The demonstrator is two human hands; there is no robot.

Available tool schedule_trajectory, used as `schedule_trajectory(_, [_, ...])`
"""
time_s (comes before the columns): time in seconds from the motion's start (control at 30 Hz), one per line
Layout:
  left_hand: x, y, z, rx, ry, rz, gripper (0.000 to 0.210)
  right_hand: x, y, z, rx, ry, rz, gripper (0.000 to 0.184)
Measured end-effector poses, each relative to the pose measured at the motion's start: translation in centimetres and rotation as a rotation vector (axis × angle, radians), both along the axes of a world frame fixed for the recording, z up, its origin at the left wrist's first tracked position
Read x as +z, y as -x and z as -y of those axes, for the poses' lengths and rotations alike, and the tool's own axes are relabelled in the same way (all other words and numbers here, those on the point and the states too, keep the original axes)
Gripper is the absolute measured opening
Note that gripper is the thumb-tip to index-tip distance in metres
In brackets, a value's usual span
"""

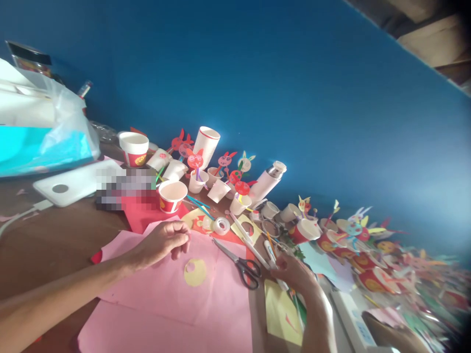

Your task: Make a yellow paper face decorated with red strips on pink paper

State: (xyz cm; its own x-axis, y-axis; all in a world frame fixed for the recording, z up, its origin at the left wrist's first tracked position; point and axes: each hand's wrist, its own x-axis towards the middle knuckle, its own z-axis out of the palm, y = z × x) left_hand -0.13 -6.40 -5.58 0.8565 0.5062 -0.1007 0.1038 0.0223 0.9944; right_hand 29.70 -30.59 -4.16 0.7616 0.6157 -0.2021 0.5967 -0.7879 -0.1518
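Observation:
My left hand [166, 241] hovers over a large pink paper sheet [206, 314], fingers curled in with the thumb against the forefinger. Anything pinched there is too small to make out. Below it on the sheet lies a yellow paper disc [196, 275] with a small pink round on it. A pair of black-handled scissors [246, 269], blades partly spread, rests on the pink sheet's right side. My right hand [296, 274] is at a white pen-like tube [270, 249] right of the scissors. Its fingers are blurred and partly hidden, so their grip is unclear.
Paper cups [172, 196] and red paper animal faces on sticks [195, 161] line the blue wall. Near them are a tape roll [221, 225] and a thermos [270, 179]. A white power bank [73, 182] lies left; yellow paper [281, 314] lies right.

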Motion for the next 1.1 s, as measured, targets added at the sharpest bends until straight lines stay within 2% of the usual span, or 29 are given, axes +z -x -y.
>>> schedule_trajectory(0.13, [-0.2, 0.1, -0.3, -0.008, -0.004, -0.009, 0.021, -1.0, -0.1, -0.6, -0.029, 0.067, 0.034, 0.01])
schedule_trajectory(0.2, [-0.3, 0.0, -0.3, -0.005, -0.001, 0.008, 0.021, -0.6, -0.2, -0.4, -0.028, 0.068, 0.04, 0.007])
schedule_trajectory(0.3, [-0.7, 0.0, -0.3, -0.013, 0.041, 0.054, 0.023, 1.0, -0.1, 0.0, -0.014, 0.011, 0.039, 0.011])
schedule_trajectory(0.37, [-0.9, 0.0, -0.2, -0.045, 0.068, 0.095, 0.025, 2.2, 0.7, -0.3, 0.026, -0.075, 0.024, 0.023])
schedule_trajectory(0.43, [-1.0, 0.0, 0.0, -0.093, 0.075, 0.135, 0.026, 2.8, 2.4, -1.5, 0.134, -0.216, -0.055, 0.036])
schedule_trajectory(0.47, [-1.0, 0.0, 0.2, -0.115, 0.081, 0.155, 0.027, 2.8, 3.6, -2.5, 0.218, -0.409, -0.171, 0.042])
schedule_trajectory(0.5, [-1.0, 0.0, 0.4, -0.134, 0.096, 0.179, 0.027, 2.6, 4.9, -3.6, 0.271, -0.559, -0.281, 0.045])
schedule_trajectory(0.57, [-0.8, 0.0, 0.9, -0.162, 0.149, 0.233, 0.028, 1.8, 7.8, -6.0, 0.362, -0.709, -0.498, 0.046])
schedule_trajectory(0.63, [-0.5, 0.0, 1.4, -0.181, 0.193, 0.272, 0.03, 0.6, 10.8, -8.2, 0.427, -0.809, -0.653, 0.044])
schedule_trajectory(0.77, [-0.5, 0.0, 2.3, -0.12, 0.195, 0.338, 0.025, -1.8, 15.2, -10.9, 0.474, -0.912, -0.775, 0.039])
schedule_trajectory(0.9, [-1.3, -0.1, 2.6, -0.04, 0.242, 0.385, 0.024, -3.5, 17.3, -11.8, 0.446, -1.04, -0.912, 0.048])
schedule_trajectory(1.0, [-1.1, 0.0, 2.2, -0.016, 0.221, 0.389, 0.022, -3.7, 17.8, -12.0, 0.401, -1.131, -0.977, 0.05])
schedule_trajectory(1.1, [-0.2, 0.3, 1.7, 0.055, 0.105, 0.395, 0.018, -3.1, 17.9, -11.9, 0.364, -1.128, -1.024, 0.036])
